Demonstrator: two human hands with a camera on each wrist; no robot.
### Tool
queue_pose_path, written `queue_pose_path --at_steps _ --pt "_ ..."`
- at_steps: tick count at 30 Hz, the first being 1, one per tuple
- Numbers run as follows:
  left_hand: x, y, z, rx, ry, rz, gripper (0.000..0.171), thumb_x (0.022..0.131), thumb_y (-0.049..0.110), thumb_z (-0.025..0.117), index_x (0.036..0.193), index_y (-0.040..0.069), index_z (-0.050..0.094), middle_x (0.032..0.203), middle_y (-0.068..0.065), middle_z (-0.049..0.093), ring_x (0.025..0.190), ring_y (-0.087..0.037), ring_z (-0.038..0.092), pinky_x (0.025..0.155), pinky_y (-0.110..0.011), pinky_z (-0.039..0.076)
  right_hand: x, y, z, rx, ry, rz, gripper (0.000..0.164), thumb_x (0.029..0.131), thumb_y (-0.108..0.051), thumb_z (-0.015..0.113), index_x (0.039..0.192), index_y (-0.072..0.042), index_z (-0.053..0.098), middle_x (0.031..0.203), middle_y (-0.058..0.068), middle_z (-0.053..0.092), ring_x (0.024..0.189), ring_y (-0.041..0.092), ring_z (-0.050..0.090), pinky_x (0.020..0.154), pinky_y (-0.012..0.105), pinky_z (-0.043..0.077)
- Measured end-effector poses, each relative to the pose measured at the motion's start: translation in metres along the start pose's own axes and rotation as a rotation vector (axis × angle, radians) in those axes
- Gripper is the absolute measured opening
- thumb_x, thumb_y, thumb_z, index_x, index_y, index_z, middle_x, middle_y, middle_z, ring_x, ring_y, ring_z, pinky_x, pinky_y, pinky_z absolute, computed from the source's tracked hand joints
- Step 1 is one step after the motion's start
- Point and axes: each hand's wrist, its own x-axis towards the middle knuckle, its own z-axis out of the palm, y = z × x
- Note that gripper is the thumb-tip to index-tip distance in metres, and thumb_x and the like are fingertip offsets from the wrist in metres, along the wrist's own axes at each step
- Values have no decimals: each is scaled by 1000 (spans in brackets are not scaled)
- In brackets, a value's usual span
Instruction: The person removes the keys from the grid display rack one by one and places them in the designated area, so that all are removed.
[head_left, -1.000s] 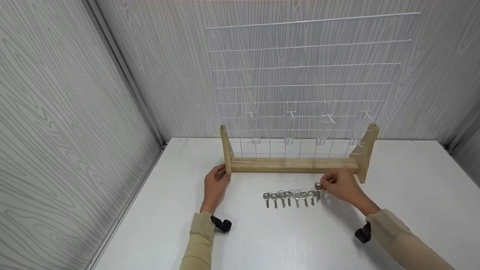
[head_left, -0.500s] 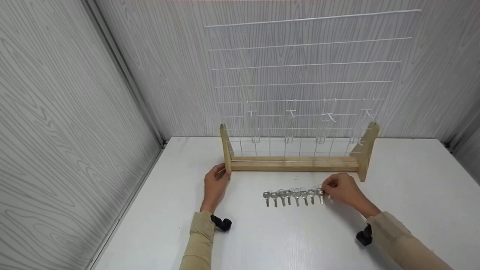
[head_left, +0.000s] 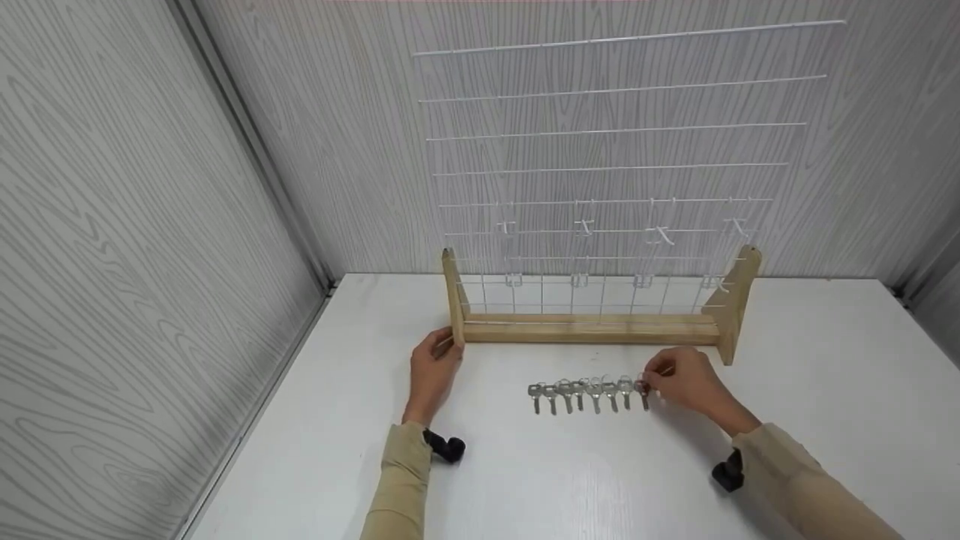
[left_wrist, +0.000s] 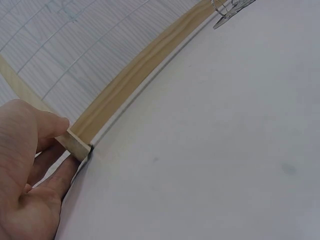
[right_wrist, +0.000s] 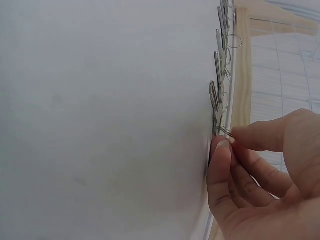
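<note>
My right hand (head_left: 686, 381) pinches the ring of the rightmost key (head_left: 644, 400) between thumb and forefinger, low at the table. In the right wrist view the key ring (right_wrist: 226, 131) shows at the fingertips. Several silver keys (head_left: 596, 391) with rings lie in a row to its left, blades toward me. My left hand (head_left: 433, 379) grips the left wooden foot (left_wrist: 77, 146) of a white wire grid rack (head_left: 589, 341), its fingers on either side of the foot's front end. The rack stands upright behind the keys.
White wire hooks (head_left: 663, 235) stick out from the grid in two rows. The right wooden foot (head_left: 735, 307) stands behind my right hand. A grey wood-grain wall (head_left: 360, 165) rises behind the white table (head_left: 525, 480), another along its left side.
My right hand has lowered the key and moved it slightly right and toward me, to the right end of the row. The left hand stays on the rack's foot.
</note>
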Motion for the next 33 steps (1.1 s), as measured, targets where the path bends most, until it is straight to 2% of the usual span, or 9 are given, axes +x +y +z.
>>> queue_pose_path --at_steps 10,13,18,22,26,29,31,33 --pt "0 3 6 -16 -14 -25 40 105 12 67 144 7 63 147 -17 64 138 -32 62 112 -43 57 -5 5 -6 2 22 -24 8 97 -8 75 96 -1 79 95 14 78 88 29 75 67 27 59" --pt "0 8 7 25 -10 -16 43 105 12 67 147 8 61 150 -16 62 139 -33 61 113 -45 56 -4 5 -12 3 28 -39 8 97 -8 75 99 0 78 97 15 78 89 29 75 69 26 59" --pt "3 20 4 97 -30 34 47 104 11 68 149 5 56 154 -19 56 139 -39 60 113 -45 56 0 3 -35 -24 66 -74 12 99 -8 73 105 2 77 101 18 77 91 31 75 74 26 59" --pt "4 30 -1 108 -97 59 49 104 9 67 150 3 54 156 -21 53 140 -41 59 108 -42 59 -5 4 -64 -71 92 -80 21 104 -19 72 113 -1 77 110 19 77 98 36 75 79 33 60" --pt "4 46 -13 148 -175 56 53 102 11 69 152 7 54 158 -17 52 142 -38 58 109 -44 59 -13 6 -94 -102 108 -85 34 107 -31 67 124 -2 74 120 23 75 108 43 72 80 35 59" --pt "5 63 -28 236 -224 99 55 102 14 71 154 9 53 159 -14 53 144 -38 56 117 -48 53 -18 10 -115 -124 132 -87 42 109 -36 63 131 -2 70 127 24 73 112 45 70 80 32 58" --pt "7 74 -39 315 -249 140 55 103 16 72 154 9 53 159 -13 53 144 -39 56 120 -51 49 -20 12 -127 -140 140 -90 46 110 -38 61 136 0 67 132 26 70 115 47 69 84 39 61" --pt "10 85 -50 386 -284 180 56 104 17 72 155 7 52 160 -15 52 145 -41 54 121 -54 48 -21 14 -138 -175 137 -95 50 111 -39 59 140 1 64 137 30 66 118 50 66 91 51 62"
